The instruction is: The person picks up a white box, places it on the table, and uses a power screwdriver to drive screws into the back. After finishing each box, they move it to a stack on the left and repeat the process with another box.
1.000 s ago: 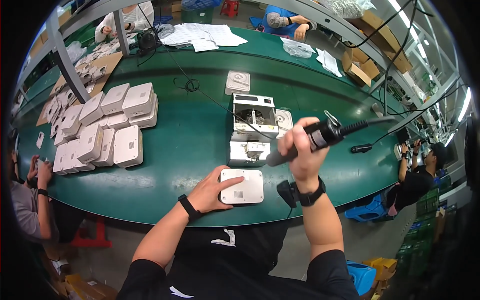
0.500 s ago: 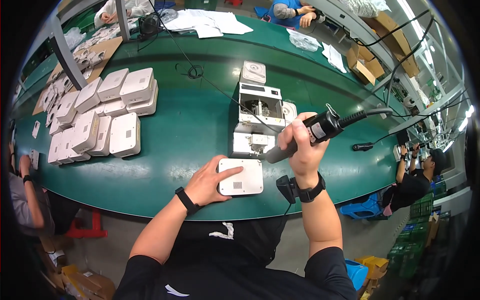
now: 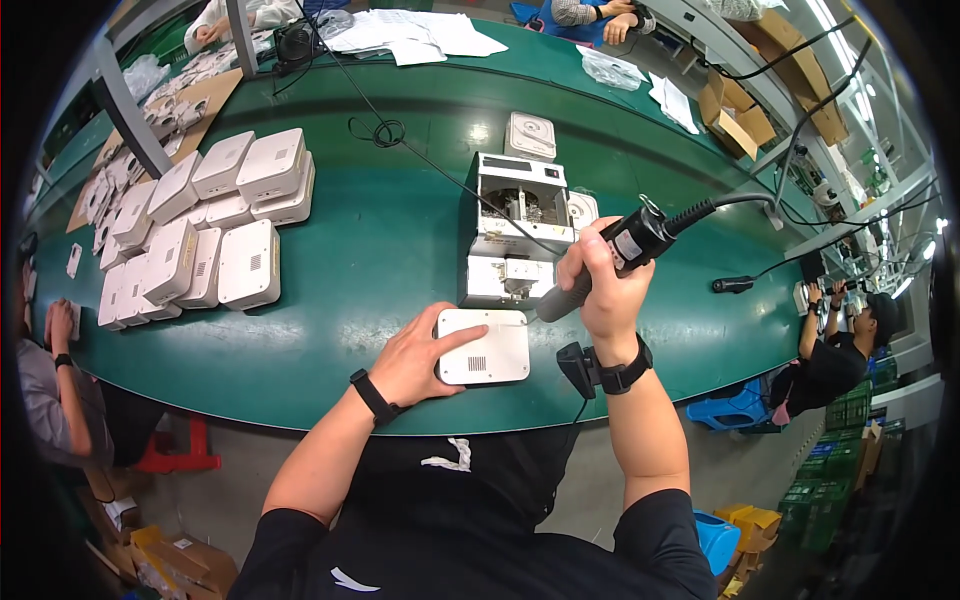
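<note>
A white plastic box (image 3: 505, 355) with rounded corners and a slotted vent lies on the bench in front of me. My left hand (image 3: 408, 358) grips its left side, thumb at the near edge and index finger stretched across the top. In my right hand (image 3: 612, 290) is a black and grey electric screwdriver (image 3: 640, 240), tilted, its lower end by the box's far right corner. Whether the bit touches the box, I cannot tell. Just beyond stands what looks like a screw feeder (image 3: 520, 245), with an open top and small metal parts inside.
Similar white boxes (image 3: 250, 265) are stacked at the left. Two white round-patterned parts, one a box (image 3: 530, 135), sit around the feeder. A cable (image 3: 440, 170) crosses the bench. Another black tool (image 3: 733, 285) lies at right. Papers (image 3: 420, 35) are at the back; co-workers sit around.
The view has shifted slightly. Both hands keep their holds, and the screwdriver's lower end stays near the box's far right corner. At the left, a co-worker's hands have moved a little.
</note>
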`<action>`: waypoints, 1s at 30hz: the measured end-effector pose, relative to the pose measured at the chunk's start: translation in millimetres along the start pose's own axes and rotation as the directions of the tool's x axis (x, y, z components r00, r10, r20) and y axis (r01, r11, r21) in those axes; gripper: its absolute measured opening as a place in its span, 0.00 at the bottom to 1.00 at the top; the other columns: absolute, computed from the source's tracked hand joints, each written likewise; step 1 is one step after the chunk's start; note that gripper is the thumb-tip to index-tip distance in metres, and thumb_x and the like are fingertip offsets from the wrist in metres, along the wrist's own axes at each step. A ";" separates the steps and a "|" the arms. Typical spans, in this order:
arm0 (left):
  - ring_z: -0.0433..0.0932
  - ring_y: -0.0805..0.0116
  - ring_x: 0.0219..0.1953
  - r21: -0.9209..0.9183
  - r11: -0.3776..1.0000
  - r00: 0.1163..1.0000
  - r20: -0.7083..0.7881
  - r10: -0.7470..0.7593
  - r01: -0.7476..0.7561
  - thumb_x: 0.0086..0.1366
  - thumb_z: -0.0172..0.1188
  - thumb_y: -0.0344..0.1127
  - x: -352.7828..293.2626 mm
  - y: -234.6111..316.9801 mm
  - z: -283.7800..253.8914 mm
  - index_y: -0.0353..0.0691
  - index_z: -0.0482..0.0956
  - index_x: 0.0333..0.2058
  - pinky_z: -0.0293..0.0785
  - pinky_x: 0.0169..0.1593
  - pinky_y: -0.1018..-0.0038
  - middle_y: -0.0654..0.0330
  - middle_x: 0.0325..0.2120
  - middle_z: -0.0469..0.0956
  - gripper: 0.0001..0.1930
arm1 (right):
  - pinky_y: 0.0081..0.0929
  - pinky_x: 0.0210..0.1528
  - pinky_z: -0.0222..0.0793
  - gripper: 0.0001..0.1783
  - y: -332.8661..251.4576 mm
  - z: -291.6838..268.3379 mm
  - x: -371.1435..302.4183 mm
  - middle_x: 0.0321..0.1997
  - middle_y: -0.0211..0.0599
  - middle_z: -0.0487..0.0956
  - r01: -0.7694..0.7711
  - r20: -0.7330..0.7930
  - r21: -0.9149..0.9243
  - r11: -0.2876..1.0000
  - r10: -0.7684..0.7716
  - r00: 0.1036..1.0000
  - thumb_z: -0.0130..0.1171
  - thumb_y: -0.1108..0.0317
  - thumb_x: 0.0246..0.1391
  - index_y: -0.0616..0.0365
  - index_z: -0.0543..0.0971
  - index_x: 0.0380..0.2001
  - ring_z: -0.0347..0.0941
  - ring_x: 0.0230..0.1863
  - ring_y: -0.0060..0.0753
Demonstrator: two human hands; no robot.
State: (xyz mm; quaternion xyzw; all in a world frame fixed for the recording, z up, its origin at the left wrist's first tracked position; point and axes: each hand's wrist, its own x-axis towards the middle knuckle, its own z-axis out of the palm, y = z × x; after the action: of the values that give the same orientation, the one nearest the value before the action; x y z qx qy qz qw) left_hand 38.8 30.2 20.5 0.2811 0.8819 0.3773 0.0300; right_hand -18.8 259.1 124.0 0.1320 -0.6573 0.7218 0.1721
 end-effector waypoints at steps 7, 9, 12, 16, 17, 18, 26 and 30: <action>0.71 0.51 0.54 0.002 1.000 1.000 0.006 -0.014 0.014 0.42 0.76 0.38 -0.2 2.0 -1.4 0.65 0.73 0.59 0.73 0.57 0.61 0.54 0.56 0.63 0.41 | 0.27 0.20 0.68 0.08 -0.8 4.4 1.6 0.15 0.35 0.72 0.026 -0.007 -0.008 1.000 -0.026 1.000 0.58 0.69 0.57 0.62 0.72 0.32 0.68 0.15 0.27; 0.71 0.50 0.55 -0.002 1.000 1.000 0.000 -0.009 0.009 0.42 0.76 0.38 -0.8 1.8 -0.5 0.65 0.73 0.59 0.73 0.57 0.61 0.54 0.56 0.63 0.41 | 0.27 0.20 0.68 0.08 -0.2 4.1 1.7 0.15 0.34 0.72 0.023 -0.007 -0.015 1.000 -0.023 1.000 0.58 0.69 0.57 0.62 0.72 0.31 0.68 0.15 0.27; 0.71 0.50 0.55 -0.007 1.000 1.000 0.001 -0.011 0.011 0.42 0.76 0.38 -0.1 1.6 -1.2 0.65 0.73 0.59 0.73 0.57 0.61 0.54 0.56 0.63 0.41 | 0.26 0.20 0.67 0.08 4.6 3.2 0.1 0.15 0.34 0.72 0.026 0.001 -0.031 0.999 -0.026 1.000 0.57 0.69 0.57 0.62 0.71 0.30 0.68 0.15 0.27; 0.71 0.50 0.55 -0.015 1.000 1.000 0.007 -0.022 0.022 0.42 0.76 0.37 0.5 0.0 -0.9 0.65 0.73 0.59 0.73 0.57 0.62 0.54 0.56 0.63 0.41 | 0.25 0.19 0.66 0.09 10.6 4.3 -4.6 0.14 0.33 0.71 0.029 0.002 -0.036 0.999 -0.029 1.000 0.57 0.69 0.57 0.62 0.70 0.28 0.67 0.14 0.26; 0.71 0.50 0.55 -0.015 1.000 1.000 0.003 -0.016 0.017 0.42 0.76 0.37 0.9 -0.8 -0.1 0.65 0.73 0.59 0.73 0.57 0.62 0.54 0.56 0.63 0.41 | 0.25 0.19 0.66 0.09 10.5 5.2 -6.0 0.14 0.33 0.70 0.028 -0.018 -0.019 0.999 -0.028 0.999 0.56 0.68 0.57 0.61 0.69 0.28 0.67 0.14 0.26; 0.71 0.50 0.55 -0.018 1.000 1.000 0.004 -0.011 0.011 0.42 0.76 0.37 0.5 -1.0 0.7 0.65 0.73 0.59 0.73 0.57 0.62 0.54 0.56 0.63 0.41 | 0.25 0.19 0.65 0.10 10.7 5.5 -7.8 0.14 0.33 0.70 0.025 -0.041 -0.004 1.000 -0.025 0.999 0.56 0.68 0.57 0.61 0.69 0.28 0.66 0.14 0.26; 0.71 0.50 0.55 -0.048 0.999 1.000 0.005 -0.017 0.017 0.42 0.75 0.37 3.0 -2.5 1.9 0.64 0.73 0.59 0.74 0.56 0.62 0.53 0.57 0.63 0.40 | 0.26 0.18 0.63 0.10 20.9 3.9 -5.4 0.15 0.33 0.68 -0.003 -0.036 0.080 0.997 0.006 0.999 0.56 0.68 0.56 0.61 0.67 0.29 0.64 0.13 0.26; 0.71 0.50 0.55 -0.047 0.999 1.000 0.002 -0.017 0.017 0.42 0.75 0.37 4.1 -0.9 1.1 0.64 0.73 0.59 0.74 0.56 0.62 0.53 0.56 0.63 0.41 | 0.26 0.18 0.63 0.09 19.1 3.7 -9.1 0.15 0.33 0.68 -0.009 -0.037 0.096 0.995 0.012 0.999 0.56 0.69 0.56 0.61 0.67 0.30 0.63 0.13 0.26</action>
State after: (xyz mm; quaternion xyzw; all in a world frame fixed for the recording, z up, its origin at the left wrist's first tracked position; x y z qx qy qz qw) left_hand 35.2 32.6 19.8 0.2730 0.8752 0.3974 0.0403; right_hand -18.8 253.3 103.3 0.1230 -0.6191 0.7558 0.1741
